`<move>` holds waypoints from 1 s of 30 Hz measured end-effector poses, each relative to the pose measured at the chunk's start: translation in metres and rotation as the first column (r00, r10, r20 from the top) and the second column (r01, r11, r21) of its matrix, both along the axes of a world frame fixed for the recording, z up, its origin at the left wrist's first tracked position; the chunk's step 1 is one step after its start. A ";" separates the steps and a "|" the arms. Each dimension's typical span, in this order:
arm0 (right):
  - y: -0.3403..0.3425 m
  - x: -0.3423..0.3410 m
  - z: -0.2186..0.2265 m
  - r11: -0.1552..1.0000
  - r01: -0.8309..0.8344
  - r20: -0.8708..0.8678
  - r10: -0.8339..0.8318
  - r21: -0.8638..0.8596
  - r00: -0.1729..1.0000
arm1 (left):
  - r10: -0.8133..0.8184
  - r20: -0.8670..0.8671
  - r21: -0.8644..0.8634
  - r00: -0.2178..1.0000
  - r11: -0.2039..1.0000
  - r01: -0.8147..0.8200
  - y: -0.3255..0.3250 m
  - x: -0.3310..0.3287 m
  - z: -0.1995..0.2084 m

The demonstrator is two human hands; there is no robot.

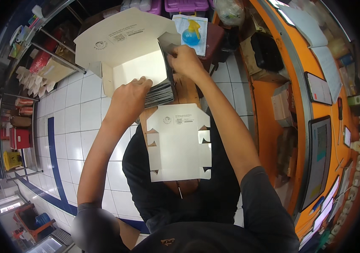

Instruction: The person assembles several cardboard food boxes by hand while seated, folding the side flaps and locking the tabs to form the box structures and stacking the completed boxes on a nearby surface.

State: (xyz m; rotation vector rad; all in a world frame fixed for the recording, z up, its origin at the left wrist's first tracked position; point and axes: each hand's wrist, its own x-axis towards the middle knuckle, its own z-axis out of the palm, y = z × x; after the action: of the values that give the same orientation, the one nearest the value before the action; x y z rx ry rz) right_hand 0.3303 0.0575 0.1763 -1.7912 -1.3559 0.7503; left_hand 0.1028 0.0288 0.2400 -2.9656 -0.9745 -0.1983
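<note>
Your left hand (130,93) sits knuckles-up on the front wall of the half-folded white carton (125,52), fingers curled over its near edge, touching the stack of flat blanks (159,93) just beside it. Your right hand (185,59) is clamped on the carton's right side flap, thumb and fingers pinching it at the corner. The carton lies ahead of both hands, lid open and tilted away, long axis running left-right across you. Right hand is nearer the unfolded flap; left is nearer the stack. A spare flat blank (179,143) rests on the wooden board (186,90) close to your body, untouched
</note>
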 end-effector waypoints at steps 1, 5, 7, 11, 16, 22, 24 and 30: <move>0.004 -0.005 0.000 0.995 0.055 0.123 -0.065 0.081 0.990 | -0.003 -0.004 0.008 1.000 1.000 0.003 0.002 -0.003 0.000; 0.008 -0.011 -0.006 0.987 0.062 0.160 -0.087 0.151 0.983 | -0.028 -0.038 0.005 0.999 1.000 0.029 0.008 -0.004 0.008; 0.010 -0.013 -0.006 0.973 0.089 0.193 -0.131 0.212 0.972 | -0.025 -0.035 -0.011 0.999 1.000 0.025 0.016 -0.006 0.007; 0.010 -0.017 -0.001 0.987 0.097 0.094 -0.109 0.129 0.990 | -0.029 -0.031 -0.027 0.999 0.999 0.028 0.022 -0.010 0.010; 0.016 -0.013 -0.005 0.982 0.095 0.219 -0.131 0.165 0.967 | -0.007 -0.039 -0.077 0.999 0.997 0.004 0.021 -0.006 0.013; 0.012 -0.026 0.018 0.997 0.081 -0.002 -0.081 0.002 0.997 | -0.016 0.114 -0.007 0.993 1.000 0.017 0.026 -0.046 0.022; 0.013 -0.020 0.012 0.997 0.054 0.070 -0.050 -0.057 0.996 | -0.112 0.204 0.155 0.973 0.985 0.081 0.031 -0.055 0.011; -0.020 -0.037 0.024 0.998 0.060 -0.002 -0.060 -0.005 0.998 | -0.069 0.207 0.156 0.976 0.987 0.037 0.026 -0.070 -0.017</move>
State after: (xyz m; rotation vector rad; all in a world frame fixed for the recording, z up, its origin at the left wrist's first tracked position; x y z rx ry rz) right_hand 0.2934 0.0376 0.2008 -1.8258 -1.2944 0.7240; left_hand 0.0328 0.0543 0.2228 -2.8757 -0.8540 -0.5741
